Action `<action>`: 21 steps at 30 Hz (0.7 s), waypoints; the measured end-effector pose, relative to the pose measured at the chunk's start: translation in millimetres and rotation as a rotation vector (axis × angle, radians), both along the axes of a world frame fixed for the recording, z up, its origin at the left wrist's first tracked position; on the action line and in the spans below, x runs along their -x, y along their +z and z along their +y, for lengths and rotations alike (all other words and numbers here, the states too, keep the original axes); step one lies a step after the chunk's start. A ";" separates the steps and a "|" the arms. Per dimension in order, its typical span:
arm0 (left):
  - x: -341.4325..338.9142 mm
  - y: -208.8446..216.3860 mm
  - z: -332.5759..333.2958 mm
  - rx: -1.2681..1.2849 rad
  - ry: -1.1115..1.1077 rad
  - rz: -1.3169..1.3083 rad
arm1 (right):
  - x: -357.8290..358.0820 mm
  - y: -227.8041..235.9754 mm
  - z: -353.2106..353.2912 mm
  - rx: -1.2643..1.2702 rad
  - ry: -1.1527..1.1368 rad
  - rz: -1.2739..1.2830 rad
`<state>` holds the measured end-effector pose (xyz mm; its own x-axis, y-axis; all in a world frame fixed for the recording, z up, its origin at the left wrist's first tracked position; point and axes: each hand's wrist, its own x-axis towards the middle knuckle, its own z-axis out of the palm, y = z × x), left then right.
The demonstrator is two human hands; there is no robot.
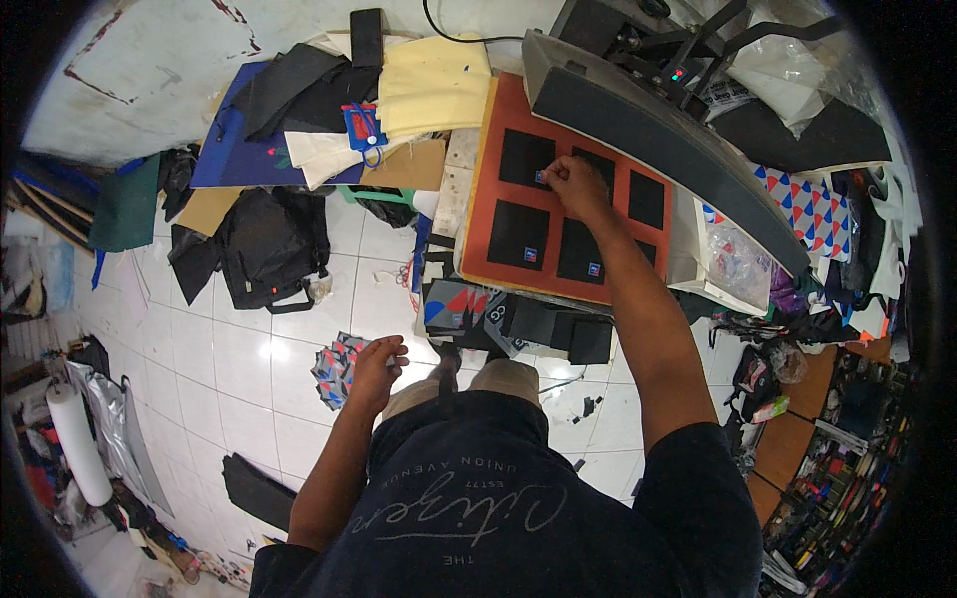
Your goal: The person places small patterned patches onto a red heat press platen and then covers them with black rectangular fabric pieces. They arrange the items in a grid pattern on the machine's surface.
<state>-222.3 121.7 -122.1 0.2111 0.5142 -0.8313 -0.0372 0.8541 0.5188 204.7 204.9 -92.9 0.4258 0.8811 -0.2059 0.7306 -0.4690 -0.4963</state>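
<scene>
At the left, a white roll [78, 444] leans among stored materials. To its right, a black fabric bag [274, 249] lies on the white tiled floor [244, 364]. Next is a bundle [335, 374] patterned in grey, red and blue.

The left hand [379, 369] is positioned just right of this bundle in the view, well apart from the press. Its fingers are partly curled; whether they hold anything cannot be told. Farther away, folded yellow fabric [434, 85] lies left of the heat press.

The orange-red press pad [478, 261] carries black fabric squares in a far row and a near row. The near-left square [510, 227] bears a small blue label [530, 253] toward its near right corner. On the far-left square [523, 149], a second blue label [539, 176] occupies the corresponding position. The right hand [578, 187] is at this second label, thumb and fingertips drawn together; whether they grip or only touch it cannot be confirmed. The near-middle square [573, 247] bears a third blue label [595, 269].

The upper platen [658, 149] stands tilted along the pad's far right side. Beyond it, at right, is a sheet [812, 214] with a red, blue and white pattern.
</scene>
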 end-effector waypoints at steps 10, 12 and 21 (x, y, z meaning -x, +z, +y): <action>3.0 -1.6 -0.2 -0.021 -0.017 0.001 | 1.5 1.1 -0.4 -0.013 0.029 -0.046; 4.3 -2.9 -0.9 -0.041 -0.039 0.007 | 1.8 1.4 -0.7 -0.018 0.030 -0.047; 6.5 -4.1 -1.6 -0.083 -0.095 0.045 | -0.4 4.1 -1.5 -0.124 0.024 -0.072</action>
